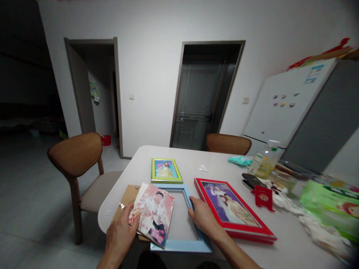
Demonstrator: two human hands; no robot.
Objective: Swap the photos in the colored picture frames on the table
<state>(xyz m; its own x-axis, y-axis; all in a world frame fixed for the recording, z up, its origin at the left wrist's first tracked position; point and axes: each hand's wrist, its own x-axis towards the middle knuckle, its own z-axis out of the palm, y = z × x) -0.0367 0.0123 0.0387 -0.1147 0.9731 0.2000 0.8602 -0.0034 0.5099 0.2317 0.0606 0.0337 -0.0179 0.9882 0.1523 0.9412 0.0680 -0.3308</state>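
Note:
My left hand (pixel 122 229) is closed on a small stack of photos (pixel 157 215), the top one pink with a person in white. Beneath the stack lies a brown backing board (pixel 129 194) with metal clips. A light blue empty frame (pixel 179 246) sits at the table's near edge, partly under the photos. My right hand (pixel 203 216) grips the right side of this frame. Right of it rests a red frame (pixel 232 207) with a wedding picture. Behind the blue frame lies a green frame (pixel 166 171) with a picture.
On the right of the white table (pixel 187 158) are a bottle (pixel 263 162), a dark wallet-like item (pixel 252 181), a red card (pixel 263 198), crumpled tissues and a green tissue pack (pixel 331 205). Wooden chairs (pixel 78 153) stand at the left and far side.

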